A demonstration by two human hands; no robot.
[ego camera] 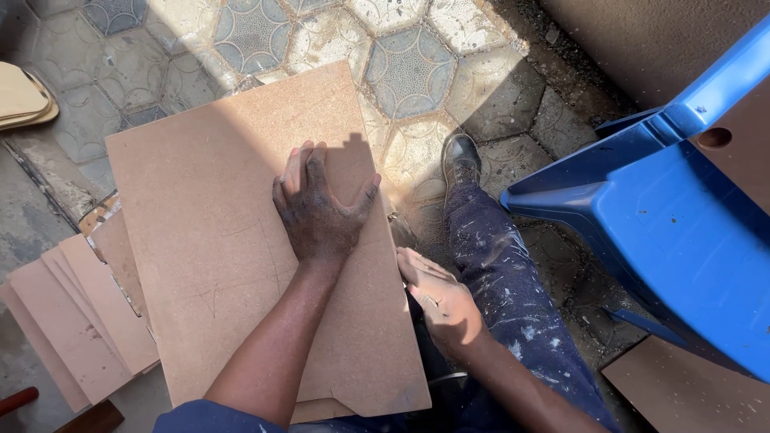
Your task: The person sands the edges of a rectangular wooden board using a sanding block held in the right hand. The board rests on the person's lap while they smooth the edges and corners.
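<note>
A large brown fibreboard panel (208, 240) lies across my lap and tilts over the tiled floor. My left hand (317, 210) presses flat on its upper right part, fingers together and thumb spread. My right hand (437, 293) sits at the panel's right edge, fingers curled under or against it; what it grips is partly hidden. Faint pencil lines mark the board near my left wrist. My right leg in speckled dark trousers (513, 297) and a dark shoe (460, 159) stretch out to the right of the board.
A stack of smaller brown board pieces (72, 321) lies at the lower left. A blue plastic chair (666, 216) stands on the right, with another board (690, 393) beneath it. Patterned hexagonal floor tiles (409, 68) fill the top. Tan pieces (22, 96) sit at the far left.
</note>
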